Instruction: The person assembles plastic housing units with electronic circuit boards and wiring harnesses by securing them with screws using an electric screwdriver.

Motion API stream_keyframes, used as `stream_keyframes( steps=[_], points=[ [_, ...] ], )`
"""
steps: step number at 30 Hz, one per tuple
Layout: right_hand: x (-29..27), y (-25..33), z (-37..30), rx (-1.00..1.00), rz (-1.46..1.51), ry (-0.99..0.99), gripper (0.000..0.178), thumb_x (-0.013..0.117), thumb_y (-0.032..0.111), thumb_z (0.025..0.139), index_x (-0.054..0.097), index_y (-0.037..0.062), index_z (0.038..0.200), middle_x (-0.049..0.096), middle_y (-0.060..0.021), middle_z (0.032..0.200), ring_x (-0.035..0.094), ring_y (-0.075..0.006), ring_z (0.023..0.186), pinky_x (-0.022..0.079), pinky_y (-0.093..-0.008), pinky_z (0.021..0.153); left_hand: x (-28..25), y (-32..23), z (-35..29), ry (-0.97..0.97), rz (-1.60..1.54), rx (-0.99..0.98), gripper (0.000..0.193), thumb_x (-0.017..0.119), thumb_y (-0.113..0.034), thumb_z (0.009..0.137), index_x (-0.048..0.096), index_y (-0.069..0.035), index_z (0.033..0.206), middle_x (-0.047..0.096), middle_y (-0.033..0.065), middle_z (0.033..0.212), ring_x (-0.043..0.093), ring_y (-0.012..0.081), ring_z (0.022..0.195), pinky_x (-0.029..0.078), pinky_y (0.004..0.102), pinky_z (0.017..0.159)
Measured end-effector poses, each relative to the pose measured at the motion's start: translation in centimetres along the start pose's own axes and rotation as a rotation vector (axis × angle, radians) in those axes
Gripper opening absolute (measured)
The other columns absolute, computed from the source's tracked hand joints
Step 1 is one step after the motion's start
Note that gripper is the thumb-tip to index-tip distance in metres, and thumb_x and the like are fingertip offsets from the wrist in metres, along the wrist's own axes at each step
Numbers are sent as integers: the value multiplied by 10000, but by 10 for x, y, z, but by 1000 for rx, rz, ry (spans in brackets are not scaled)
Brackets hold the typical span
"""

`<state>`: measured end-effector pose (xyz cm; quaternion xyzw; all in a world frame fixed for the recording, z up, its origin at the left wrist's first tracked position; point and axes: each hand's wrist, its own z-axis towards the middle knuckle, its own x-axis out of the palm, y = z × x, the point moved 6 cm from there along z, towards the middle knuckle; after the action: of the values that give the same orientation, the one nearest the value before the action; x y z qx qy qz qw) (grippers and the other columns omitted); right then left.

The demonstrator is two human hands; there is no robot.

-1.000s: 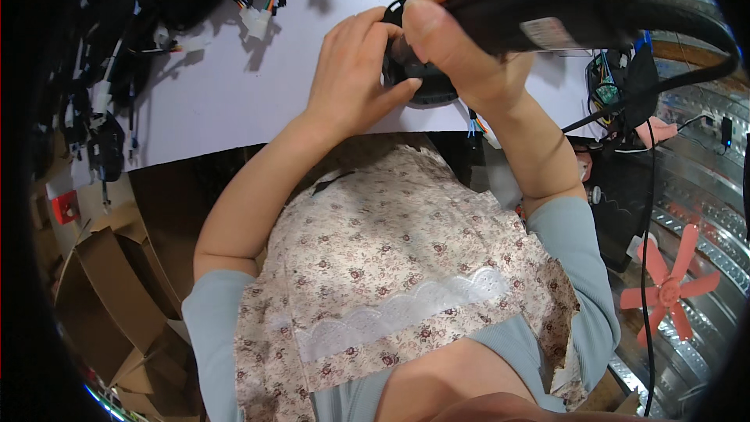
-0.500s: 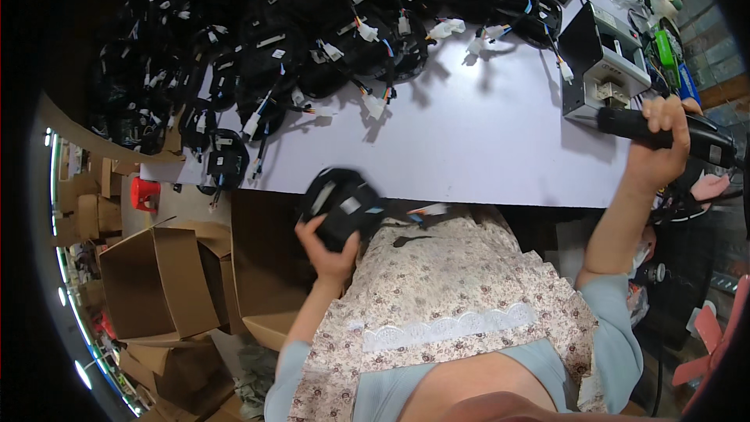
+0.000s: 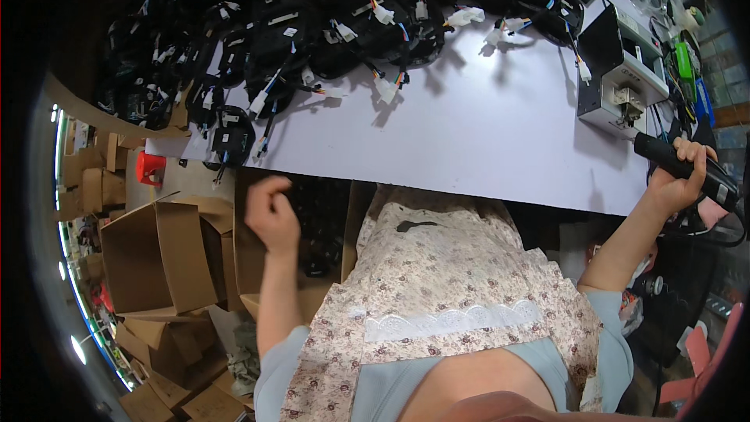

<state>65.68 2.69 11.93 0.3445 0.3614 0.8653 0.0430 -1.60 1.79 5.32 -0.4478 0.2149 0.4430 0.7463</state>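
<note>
My left hand (image 3: 273,215) is held beside the table's front edge at the left, over an open cardboard box (image 3: 332,285). Its fingers are curled in, and nothing shows in them. Black parts (image 3: 319,223) lie in the shade inside that box. At the far right, my right hand (image 3: 681,174) grips a long black handheld tool (image 3: 658,151) with a cable. The tool's front end points toward a metal box-shaped device (image 3: 621,78) with a socket on its front.
Many black housings (image 3: 283,31) with wires and white connectors (image 3: 383,13) crowd the back and left of the white table (image 3: 469,125). Open cardboard boxes (image 3: 156,266) and a red container (image 3: 150,169) stand at the left. A pink fan (image 3: 699,359) is at lower right.
The black wired housing has left my left hand and the hand has moved left. My right hand with the tool has dropped lower, away from the metal device's front.
</note>
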Motion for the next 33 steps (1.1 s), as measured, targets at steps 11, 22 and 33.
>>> stream_keyframes(
  steps=[11, 22, 33],
  points=[
    [17, 10, 7, 38, 92, 17, 258, 640, -1, 911, 507, 96, 1111, 435, -3, 794, 444, -134, 742, 404, -333, 815, 98, 79, 274, 473, -109, -327, 952, 859, -527, 759, 535, 91, 1407, 613, 238, 1369, 586, 283, 1280, 417, 352, 1095],
    [39, 12, 25, -318, -123, 4, 192, 674, -28, 898, 593, -1, 1070, 571, -73, 771, 564, -180, 662, 496, -352, 704, 90, 87, 283, 351, -149, -211, 606, 895, -220, 789, 549, 3, 1233, 618, 76, 1115, 603, 179, 1010, 486, 300, 912],
    [70, -14, 18, 92, -329, 546, 370, 782, 8, 825, 564, 35, 1123, 660, -69, 838, 650, -151, 714, 534, -299, 636, 32, -71, 159, 397, -959, -267, 530, 709, 15, 882, 534, 6, 1383, 650, 125, 1276, 607, 217, 1223, 478, 346, 1066]
  ],
)
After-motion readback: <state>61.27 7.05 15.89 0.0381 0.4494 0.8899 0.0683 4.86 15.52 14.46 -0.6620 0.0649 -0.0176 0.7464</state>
